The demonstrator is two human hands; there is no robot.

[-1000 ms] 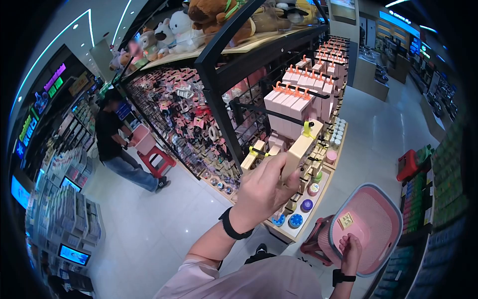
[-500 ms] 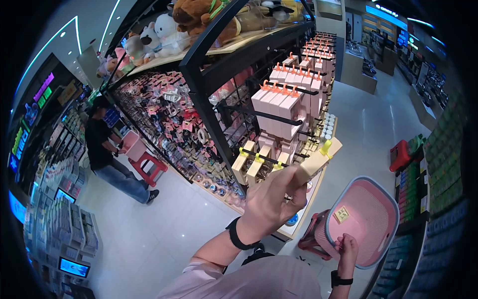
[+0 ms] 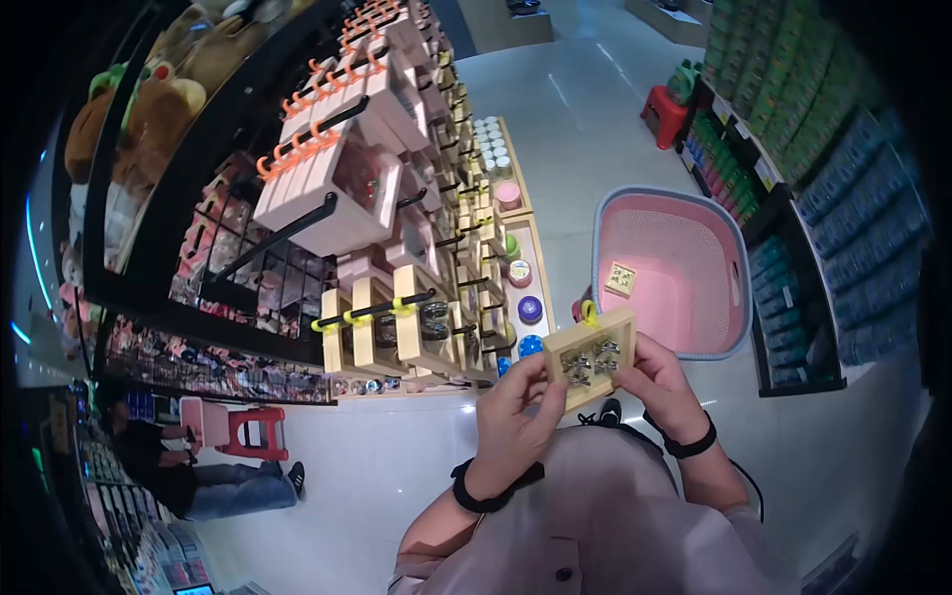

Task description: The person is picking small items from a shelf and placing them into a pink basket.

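A small cream-yellow boxed pack with a yellow plastic hook is held in front of my body, and its window shows shiny metallic pieces too small to name. My left hand grips its left end, thumb on the front. At the right end my right hand closes on it with the thumb against the face. Just beyond stands a pink basket with a grey-blue rim, where a small pale-yellow pack lies on the bottom.
On my left a black rack carries pink boxes on orange hooks and yellow-hooked boxes. Low shelf jars line its foot. A shelf of bottles stands right. A person is at far left; a red stool stands ahead.
The boxed pack has come away from beside the rack to the front of my body. My right hand has left the basket and joined my left on the pack. The view has turned down.
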